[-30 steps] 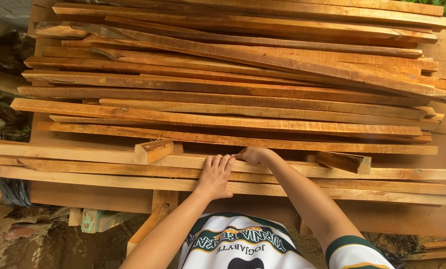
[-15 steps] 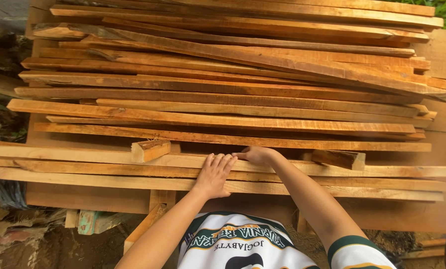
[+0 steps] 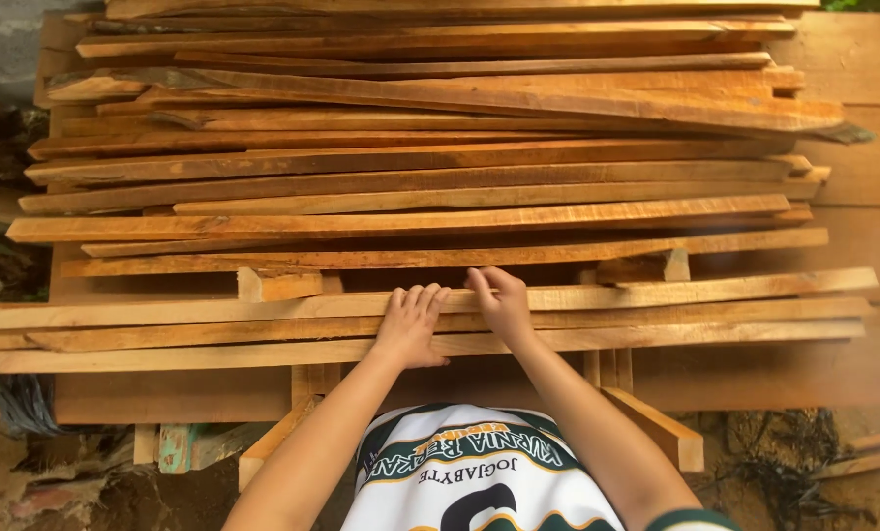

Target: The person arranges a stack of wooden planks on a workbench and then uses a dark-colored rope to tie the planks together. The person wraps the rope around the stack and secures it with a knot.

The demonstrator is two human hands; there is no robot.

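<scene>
Our left hand (image 3: 410,324) has slid up beside our right hand (image 3: 502,305); both now press flat, fingers spread, on the front long planks (image 3: 656,315).

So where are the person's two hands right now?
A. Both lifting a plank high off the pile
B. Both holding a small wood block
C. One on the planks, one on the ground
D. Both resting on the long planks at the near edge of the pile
D: the left hand lies flat and the right hand curls over the near planks, side by side; the wood block sits apart, untouched.
</scene>
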